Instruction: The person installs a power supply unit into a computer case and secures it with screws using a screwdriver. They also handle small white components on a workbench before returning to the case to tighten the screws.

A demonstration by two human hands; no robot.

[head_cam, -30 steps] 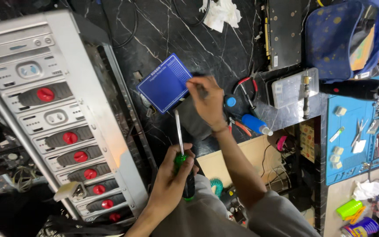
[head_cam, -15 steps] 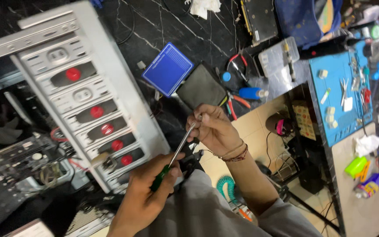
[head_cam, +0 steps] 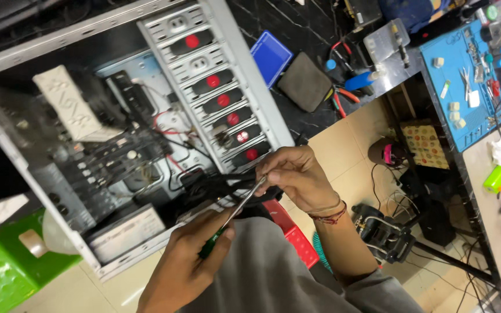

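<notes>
My left hand (head_cam: 184, 269) grips a green-handled screwdriver (head_cam: 240, 205), with its metal shaft pointing up and to the right. My right hand (head_cam: 298, 175), a thread band at its wrist, pinches the tip of the shaft with its fingertips. Whether something small sits at the tip is hidden by the fingers. Both hands are just in front of an open grey computer case (head_cam: 244, 87) lying on its side. A bundle of black cables (head_cam: 213, 186) spills from the case right beside the screwdriver tip.
A blue box (head_cam: 270, 57) and a dark grey pad (head_cam: 304, 82) lie on the black marbled surface behind the case, with pliers and small tools. A blue work mat (head_cam: 465, 87) with small parts is at the right. A green stool (head_cam: 1, 272) stands bottom left and a red crate (head_cam: 294, 235) under my right wrist.
My right hand left the blue box and came down to pinch the screwdriver tip. Both hands now sit by the open case's cables, and the view has swung towards the case.
</notes>
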